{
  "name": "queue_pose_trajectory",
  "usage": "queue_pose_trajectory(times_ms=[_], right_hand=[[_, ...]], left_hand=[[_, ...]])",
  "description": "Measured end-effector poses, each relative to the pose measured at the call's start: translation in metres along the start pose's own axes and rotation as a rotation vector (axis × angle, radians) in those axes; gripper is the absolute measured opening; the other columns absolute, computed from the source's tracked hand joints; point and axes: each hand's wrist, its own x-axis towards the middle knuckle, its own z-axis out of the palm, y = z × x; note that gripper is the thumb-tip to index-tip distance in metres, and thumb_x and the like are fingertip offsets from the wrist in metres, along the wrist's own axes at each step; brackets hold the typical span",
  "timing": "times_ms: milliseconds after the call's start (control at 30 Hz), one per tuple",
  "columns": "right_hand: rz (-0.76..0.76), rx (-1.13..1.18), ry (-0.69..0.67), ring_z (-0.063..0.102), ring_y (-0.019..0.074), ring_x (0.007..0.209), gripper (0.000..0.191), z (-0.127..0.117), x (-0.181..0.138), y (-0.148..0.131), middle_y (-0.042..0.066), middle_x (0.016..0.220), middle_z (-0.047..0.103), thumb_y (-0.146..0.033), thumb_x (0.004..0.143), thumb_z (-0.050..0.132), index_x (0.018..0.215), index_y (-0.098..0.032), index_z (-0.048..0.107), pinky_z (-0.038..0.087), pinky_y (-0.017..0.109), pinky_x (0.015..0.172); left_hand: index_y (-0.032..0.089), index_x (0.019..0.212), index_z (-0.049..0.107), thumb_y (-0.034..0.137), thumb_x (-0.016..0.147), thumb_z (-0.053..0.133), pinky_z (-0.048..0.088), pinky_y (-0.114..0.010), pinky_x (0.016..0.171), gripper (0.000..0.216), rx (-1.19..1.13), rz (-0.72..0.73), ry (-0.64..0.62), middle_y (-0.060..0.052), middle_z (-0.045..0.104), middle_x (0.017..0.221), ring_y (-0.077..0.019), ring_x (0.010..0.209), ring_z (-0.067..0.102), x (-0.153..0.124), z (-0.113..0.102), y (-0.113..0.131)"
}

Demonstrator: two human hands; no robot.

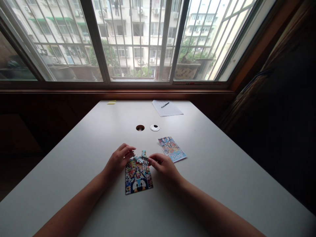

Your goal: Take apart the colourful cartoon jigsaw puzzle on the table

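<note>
A colourful jigsaw puzzle [139,177] lies on the white table, with a blue cartoon dog's face at its near end and a ragged far edge. My left hand [120,158] is at the puzzle's far left corner, its fingers pinched on a small puzzle piece. My right hand [164,166] is at the far right corner and pinches another puzzle piece [144,158] between thumb and fingers. Loose pieces [144,152] lie just past the ragged edge, between the hands. A printed picture card [172,149] with a matching design rests beyond my right hand.
On the white table [74,154], a round cable hole [140,128] and its silver cover [155,127] are beyond the puzzle. Paper sheets [170,110] with a pen [165,105] lie near the far edge. Yellow sticky notes [111,102] are at the far left. A barred window [138,42] stands behind.
</note>
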Motion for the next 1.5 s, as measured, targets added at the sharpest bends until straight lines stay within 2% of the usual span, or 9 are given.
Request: queue_pose_trajectory(times_ms=[133,267,433,733,867,1067,1500], right_hand=[[-0.007,-0.003,0.0,0.065,0.0175,0.077,0.024,-0.001,0.0,-0.004,0.003,0.084,0.074,-0.04,0.094,0.06,0.09,-0.02,0.073,0.048,0.027,0.072],[-0.004,0.003,-0.01,0.066,0.0176,0.077,0.023,-0.002,0.001,-0.007,0.003,0.083,0.074,-0.039,0.094,0.06,0.089,-0.02,0.073,0.048,0.027,0.071],[0.0,0.0,-0.011,0.066,0.0178,0.076,0.024,-0.002,0.0,-0.008,0.003,0.083,0.074,-0.041,0.093,0.061,0.09,-0.02,0.074,0.048,0.027,0.071],[-0.001,-0.001,-0.015,0.066,0.0174,0.077,0.024,-0.002,-0.002,-0.005,0.003,0.082,0.074,-0.04,0.094,0.061,0.091,-0.02,0.074,0.048,0.027,0.071],[-0.006,-0.004,-0.015,0.066,0.0175,0.077,0.025,-0.002,-0.002,-0.006,0.003,0.083,0.073,-0.041,0.094,0.06,0.09,-0.02,0.074,0.048,0.027,0.071],[0.002,-0.006,-0.02,0.066,0.018,0.077,0.024,-0.003,-0.001,-0.007,0.003,0.083,0.073,-0.041,0.093,0.061,0.091,-0.02,0.073,0.048,0.027,0.071],[-0.008,-0.018,-0.032,0.066,0.0178,0.078,0.022,-0.004,-0.002,-0.007,0.002,0.083,0.074,-0.038,0.094,0.061,0.09,-0.02,0.072,0.047,0.027,0.071]], left_hand=[[0.025,0.116,0.065,0.018,0.096,0.052,0.052,-0.028,0.079,0.025,-0.024,-0.016,0.005,-0.005,0.059,0.106,-0.0165,0.091,0.062,0.0,0.001,-0.001],[0.023,0.108,0.066,0.015,0.095,0.05,0.052,-0.028,0.08,0.022,-0.021,-0.013,0.004,-0.006,0.059,0.105,-0.0173,0.094,0.061,0.0,0.0,-0.004],[0.02,0.096,0.064,0.014,0.093,0.05,0.054,-0.029,0.077,0.015,-0.035,-0.028,-0.002,-0.005,0.06,0.101,-0.017,0.09,0.061,0.001,-0.001,-0.003],[0.02,0.089,0.057,0.018,0.091,0.054,0.05,-0.027,0.074,0.004,0.069,-0.063,-0.001,-0.003,0.058,0.095,-0.0151,0.081,0.059,0.001,0.0,-0.004],[0.02,0.088,0.056,0.018,0.09,0.054,0.05,-0.028,0.072,0.003,0.094,-0.066,0.014,-0.002,0.058,0.092,-0.0156,0.079,0.058,0.0,0.0,-0.006],[0.02,0.09,0.055,0.01,0.086,0.051,0.052,-0.032,0.077,0.011,0.087,-0.024,0.01,-0.004,0.058,0.094,-0.0189,0.087,0.058,0.0,-0.003,-0.006],[0.02,0.087,0.051,0.009,0.084,0.051,0.046,-0.027,0.067,0.012,0.182,-0.055,-0.032,-0.001,0.056,0.088,-0.0156,0.074,0.056,0.0,-0.002,-0.011]])
